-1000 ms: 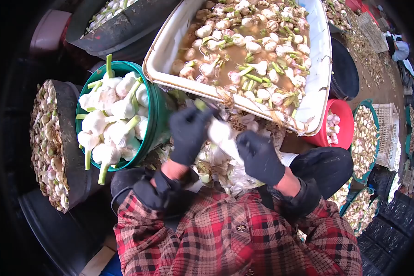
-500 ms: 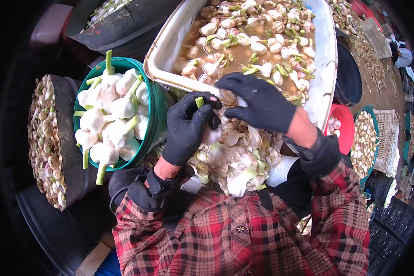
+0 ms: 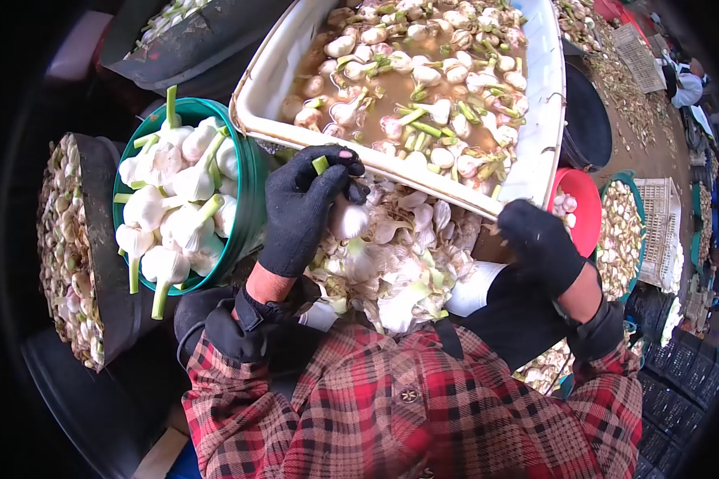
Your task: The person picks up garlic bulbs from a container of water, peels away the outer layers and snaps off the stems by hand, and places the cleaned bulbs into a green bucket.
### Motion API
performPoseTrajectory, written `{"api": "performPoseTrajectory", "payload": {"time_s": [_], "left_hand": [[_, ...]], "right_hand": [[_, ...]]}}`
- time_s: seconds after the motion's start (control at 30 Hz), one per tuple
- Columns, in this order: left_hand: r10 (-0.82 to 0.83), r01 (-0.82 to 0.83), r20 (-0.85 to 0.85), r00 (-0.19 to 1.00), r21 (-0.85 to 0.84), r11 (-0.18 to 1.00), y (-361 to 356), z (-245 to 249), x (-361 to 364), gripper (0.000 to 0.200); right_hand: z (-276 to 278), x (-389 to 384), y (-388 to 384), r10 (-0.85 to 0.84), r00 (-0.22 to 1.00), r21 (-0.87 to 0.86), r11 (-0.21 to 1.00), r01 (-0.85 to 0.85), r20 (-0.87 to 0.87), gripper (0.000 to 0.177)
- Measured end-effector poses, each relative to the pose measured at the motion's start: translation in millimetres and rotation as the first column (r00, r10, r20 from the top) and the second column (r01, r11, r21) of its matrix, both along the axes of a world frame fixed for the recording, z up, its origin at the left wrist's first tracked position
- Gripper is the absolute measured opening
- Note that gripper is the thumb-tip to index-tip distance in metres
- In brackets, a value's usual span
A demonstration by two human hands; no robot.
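My left hand (image 3: 307, 207), in a black glove, is closed around a garlic bulb (image 3: 348, 220); its cut green stem shows between the fingers. Below it, a heap of garlic skins (image 3: 399, 271) lies over my lap. My right hand (image 3: 542, 246), also gloved, is beside the lower right corner of the white tub (image 3: 367, 156). Motion smears its fingers, and I cannot make out what they hold. To the left of my left hand, a green bucket (image 3: 252, 199) is piled with clean white garlic bulbs (image 3: 168, 207) that have green stems.
Unpeeled garlic bulbs (image 3: 439, 76) float in brown water in the tub. A red bowl (image 3: 587, 211) with a few bulbs stands at right, near a teal basket (image 3: 641, 231) of garlic and a pale crate (image 3: 659, 207). Another person (image 3: 685, 84) is at the far right.
My right hand has moved away from the bulb, rightward and down, past the tub's corner. My left hand still holds the garlic bulb. The whole view has shifted slightly.
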State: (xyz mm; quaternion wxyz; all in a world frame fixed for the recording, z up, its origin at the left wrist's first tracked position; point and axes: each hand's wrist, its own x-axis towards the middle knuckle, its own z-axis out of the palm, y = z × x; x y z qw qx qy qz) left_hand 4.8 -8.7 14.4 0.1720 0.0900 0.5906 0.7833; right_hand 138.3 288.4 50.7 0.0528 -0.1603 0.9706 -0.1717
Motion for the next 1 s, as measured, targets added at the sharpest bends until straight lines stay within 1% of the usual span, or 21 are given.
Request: {"api": "performPoseTrajectory", "payload": {"time_s": [0.03, 0.1, 0.13, 0.2, 0.3, 0.37, 0.4, 0.43, 0.5, 0.53, 0.6, 0.63, 0.7, 0.73, 0.77, 0.83, 0.87, 0.9, 0.93, 0.97, 1.0], "left_hand": [[-0.003, 0.003, -0.006, 1.0, 0.003, 1.0, 0.1, 0.7, 0.2, 0.017], [0.015, -0.014, -0.028, 1.0, 0.008, 1.0, -0.7, -0.2, -0.7, 0.018], [0.013, -0.012, -0.031, 0.999, 0.008, 1.0, -1.7, -1.2, -1.6, 0.018], [0.011, -0.011, 0.063, 0.998, 0.008, 1.0, -6.0, -4.1, -3.2, 0.018], [0.001, 0.008, 0.141, 0.99, -0.062, 0.998, -5.2, 11.3, 0.4, 0.018], [0.0, 0.014, 0.115, 0.993, -0.119, 0.993, -3.5, 13.9, 1.2, 0.018], [-0.038, 0.052, 0.134, 0.99, -0.102, 0.993, -3.7, 12.3, 1.0, 0.019], [-0.076, 0.089, 0.153, 0.985, -0.086, 0.992, -3.8, 10.6, 1.1, 0.019], [-0.105, 0.12, 0.167, 0.98, -0.085, 0.989, -3.0, 5.5, 2.6, 0.021], [-0.123, 0.135, 0.172, 0.977, -0.062, 0.989, -1.8, 0.9, 3.7, 0.022], [-0.169, 0.173, 0.159, 0.973, -0.012, 0.985, -0.2, -9.0, 2.3, 0.023], [-0.165, 0.17, 0.16, 0.973, -0.013, 0.985, -0.5, -10.2, 2.1, 0.023], [-0.193, 0.205, 0.251, 0.949, -0.024, 0.978, -0.7, -6.1, 2.5, 0.023], [-0.203, 0.22, 0.27, 0.941, -0.035, 0.975, -1.3, -3.5, 1.4, 0.024], [-0.201, 0.219, 0.268, 0.942, -0.036, 0.975, -1.7, -1.4, 0.8, 0.024], [-0.199, 0.215, 0.369, 0.908, -0.003, 0.977, -0.3, 1.5, 0.9, 0.027], [-0.201, 0.216, 0.368, 0.908, 0.0, 0.976, 0.9, -4.9, 2.8, 0.027], [-0.225, 0.23, 0.229, 0.947, 0.003, 0.973, 2.0, -17.0, 5.0, 0.03], [-0.243, 0.244, 0.085, 0.966, 0.004, 0.97, 3.0, -21.2, 5.9, 0.034], [-0.245, 0.246, 0.082, 0.966, 0.003, 0.969, 3.0, -21.4, 6.2, 0.034], [-0.205, 0.127, -0.408, 0.89, -0.211, 0.969, 3.1, -19.3, 5.8, 0.041]], "right_hand": [[7.2, 2.9, -16.5, 0.021, 1.0, -0.144, 0.989, -0.021, -0.001, 0.018], [26.6, 5.6, -46.0, 0.142, 0.983, -0.267, 0.958, -0.107, 0.118, 0.024], [32.7, 0.2, -54.6, 0.14, 0.983, -0.267, 0.958, -0.106, 0.115, 0.024], [38.3, -11.4, -65.9, 0.365, 0.902, -0.443, 0.865, -0.237, 0.231, 0.031], [19.3, -60.8, -55.0, 0.296, 0.918, -0.473, 0.869, -0.145, 0.264, 0.035], [4.3, -110.7, -48.5, -0.052, 0.823, -0.253, 0.939, 0.233, 0.565, 0.031], [-16.5, -133.5, -41.1, 0.006, 0.949, -0.208, 0.976, 0.063, 0.314, 0.028], [-41.8, -153.2, -34.6, 0.097, 0.994, -0.118, 0.989, -0.091, 0.045, 0.025], [-73.9, -183.9, -33.3, 0.117, 0.992, 0.127, 0.986, -0.109, -0.056, 0.023], [-89.4, -194.4, -33.6, 0.12, 0.991, 0.122, 0.986, -0.113, -0.056, 0.023], [-106.2, -208.0, -38.0, 0.096, 0.984, 0.398, 0.905, -0.148, 0.148, 0.027], [-107.0, -210.1, -40.4, 0.1, 0.984, 0.397, 0.905, -0.151, 0.147, 0.027], [-103.7, -209.6, -47.2, 0.039, 0.964, 0.544, 0.819, -0.182, 0.263, 0.023], [-96.9, -203.5, -46.3, 0.019, 0.986, 0.481, 0.871, -0.098, 0.167, 0.021], [-87.8, -199.5, -42.4, -0.061, 0.977, 0.46, 0.887, -0.041, 0.205, 0.02], [-79.0, -186.1, -25.6, -0.057, 0.992, 0.392, 0.92, 0.007, 0.115, 0.019], [-77.8, -175.6, -17.4, -0.027, 1.0, 0.273, 0.962, 0.03, -0.015, 0.02], [-71.2, -166.2, -19.3, -0.028, 0.999, 0.275, 0.961, 0.032, -0.017, 0.02], [-60.1, -156.0, -23.2, -0.034, 0.995, 0.085, 0.995, 0.042, -0.092, 0.02], [-49.3, -145.5, -28.4, -0.054, 0.985, -0.11, 0.993, 0.036, -0.164, 0.021], [-39.6, -135.6, -38.5, -0.057, 0.984, -0.226, 0.974, 0.019, -0.166, 0.022]]}}
